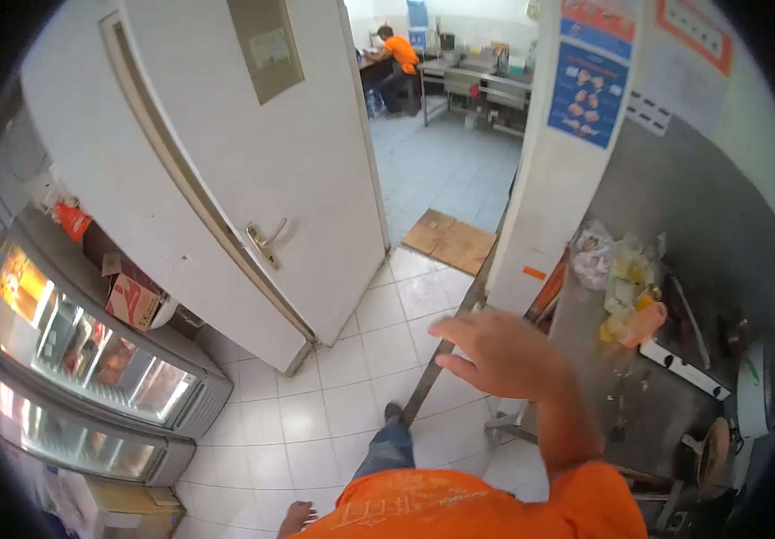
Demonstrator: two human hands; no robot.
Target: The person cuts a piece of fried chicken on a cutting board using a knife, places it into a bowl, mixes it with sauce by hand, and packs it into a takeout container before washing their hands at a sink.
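My right hand (504, 355) is raised in front of me, its thumb and forefinger apart and nothing between them. It hovers over the tiled floor, just left of a metal counter (585, 386), without visibly touching it. Low at the bottom edge, my left hand (297, 518) hangs beside my orange shirt (432, 503). Only part of it shows, small and with loose fingers, and I see nothing in it. A crumpled plastic bag (592, 256) and yellowish wrappings (630, 278) lie on the counter, beyond my right hand.
A white door (288, 162) stands open at a doorway, with a flattened piece of cardboard (450, 240) on the floor there. Glass-fronted display cases (91, 350) line the left. In the room beyond, a person in orange (398, 54) is near a metal sink table (486, 76).
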